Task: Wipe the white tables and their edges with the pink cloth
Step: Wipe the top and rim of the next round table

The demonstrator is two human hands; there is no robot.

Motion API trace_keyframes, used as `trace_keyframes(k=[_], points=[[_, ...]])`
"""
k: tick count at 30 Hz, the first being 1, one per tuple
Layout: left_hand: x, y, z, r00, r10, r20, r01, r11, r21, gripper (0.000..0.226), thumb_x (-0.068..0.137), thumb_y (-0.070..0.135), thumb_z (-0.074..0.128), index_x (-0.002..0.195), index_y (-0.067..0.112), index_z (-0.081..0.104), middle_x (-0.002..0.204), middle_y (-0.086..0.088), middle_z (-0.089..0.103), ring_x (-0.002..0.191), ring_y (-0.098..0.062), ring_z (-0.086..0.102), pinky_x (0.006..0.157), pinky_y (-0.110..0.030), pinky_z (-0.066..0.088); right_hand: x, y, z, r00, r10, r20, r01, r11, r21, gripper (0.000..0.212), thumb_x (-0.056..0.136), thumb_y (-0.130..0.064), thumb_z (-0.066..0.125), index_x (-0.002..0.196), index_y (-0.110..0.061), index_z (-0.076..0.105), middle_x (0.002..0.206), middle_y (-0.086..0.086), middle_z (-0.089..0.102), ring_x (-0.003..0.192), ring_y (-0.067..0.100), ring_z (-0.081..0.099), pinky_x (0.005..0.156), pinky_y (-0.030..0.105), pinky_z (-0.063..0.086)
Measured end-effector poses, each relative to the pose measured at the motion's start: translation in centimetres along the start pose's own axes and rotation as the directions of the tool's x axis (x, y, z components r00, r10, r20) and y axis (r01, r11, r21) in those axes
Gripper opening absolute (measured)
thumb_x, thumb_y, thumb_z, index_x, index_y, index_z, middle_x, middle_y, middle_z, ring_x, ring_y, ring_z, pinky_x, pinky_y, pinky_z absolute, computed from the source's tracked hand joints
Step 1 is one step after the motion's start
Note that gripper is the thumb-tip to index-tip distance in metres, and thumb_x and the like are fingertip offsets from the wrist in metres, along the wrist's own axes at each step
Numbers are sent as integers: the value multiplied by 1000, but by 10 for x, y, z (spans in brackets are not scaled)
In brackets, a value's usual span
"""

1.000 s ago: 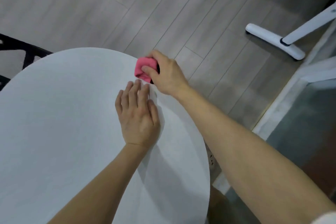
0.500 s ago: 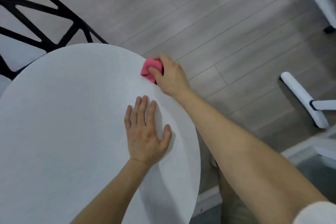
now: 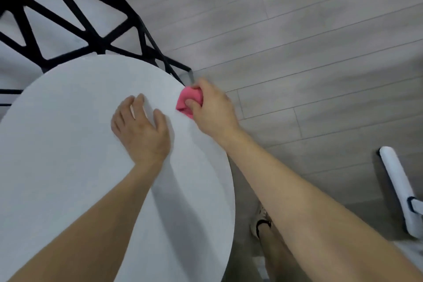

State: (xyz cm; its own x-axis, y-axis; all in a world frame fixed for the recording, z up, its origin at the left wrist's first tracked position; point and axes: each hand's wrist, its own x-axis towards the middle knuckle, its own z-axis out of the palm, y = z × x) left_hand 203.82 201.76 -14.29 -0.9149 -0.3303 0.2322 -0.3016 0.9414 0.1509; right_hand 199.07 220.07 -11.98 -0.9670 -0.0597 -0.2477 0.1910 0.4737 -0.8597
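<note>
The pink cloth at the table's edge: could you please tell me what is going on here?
A person is wiping the round white table. The right hand grips the bunched pink cloth against the table's far right edge, while the left hand rests on the tabletop beside it. A black chair stands just beyond that edge.

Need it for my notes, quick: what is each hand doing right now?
Left hand: open, resting on the white table.
Right hand: closed on the pink cloth at the table's edge.
</note>
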Motion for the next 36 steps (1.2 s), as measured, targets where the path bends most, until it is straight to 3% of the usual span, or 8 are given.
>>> trace_keyframes(k=[5,9,13,17,20,25,31,36], points=[[1,0,1,1000,-4,14,4,1000,7,50,102,36,56,148,16,55,153,-7,51,143,-31,45,123,-55,30,25,-12,14,997,-67,30,64,995,75,27,99,-23,71,126,-19,66,114,-4,71,99,18,63,83,34,50],[2,2,-4,998,10,55,-11,1000,27,51,102,32,55,148,11,55,152,-11,51,145,-36,45,121,-59,31,-34,15,-20,998,-17,63,14,998,58,31,102,-21,72,132,-20,65,111,-15,66,96,-1,59,79,11,41],[0,5,-5,997,-12,77,11,1000,20,51,101,28,57,147,8,57,152,-13,53,144,-38,48,122,-61,30,32,-14,-2,990,-47,135,51,998,-27,25,101,-24,72,125,-22,66,107,-10,67,91,8,58,77,26,44],[0,4,-5,996,-29,79,30,999,-11,50,101,28,57,146,7,60,151,-14,55,144,-38,50,121,-62,32,151,-88,69,909,-214,358,252,966,-61,25,101,-25,72,125,-21,66,108,-8,65,97,14,59,83,35,48],[0,5,-7,995,-49,90,51,999,-16,50,102,30,53,145,7,62,150,-13,56,145,-38,50,121,-63,32,173,-99,86,854,-257,452,314,948,-55,25,101,-26,71,125,-22,65,101,-15,60,95,11,57,82,33,46],[-2,8,-10,989,-74,129,75,997,-6,53,101,30,53,147,7,63,153,-15,57,147,-38,50,121,-65,32,114,-52,17,889,-164,428,195,980,-28,30,103,-26,71,133,-25,64,118,-12,68,102,1,61,82,14,46],[1,12,-7,992,-80,102,83,996,-22,54,100,33,53,144,5,66,152,-17,59,144,-39,53,120,-67,34,160,-93,59,854,-187,485,252,965,-71,23,102,-25,69,124,-24,64,112,-7,69,99,13,65,87,37,56],[5,14,-15,994,-66,91,63,997,32,49,95,30,62,135,5,72,141,-16,66,131,-40,63,113,-63,41,212,-155,136,715,-258,650,406,910,-85,23,103,-24,68,125,-20,64,120,-1,69,105,21,66,93,47,57]])
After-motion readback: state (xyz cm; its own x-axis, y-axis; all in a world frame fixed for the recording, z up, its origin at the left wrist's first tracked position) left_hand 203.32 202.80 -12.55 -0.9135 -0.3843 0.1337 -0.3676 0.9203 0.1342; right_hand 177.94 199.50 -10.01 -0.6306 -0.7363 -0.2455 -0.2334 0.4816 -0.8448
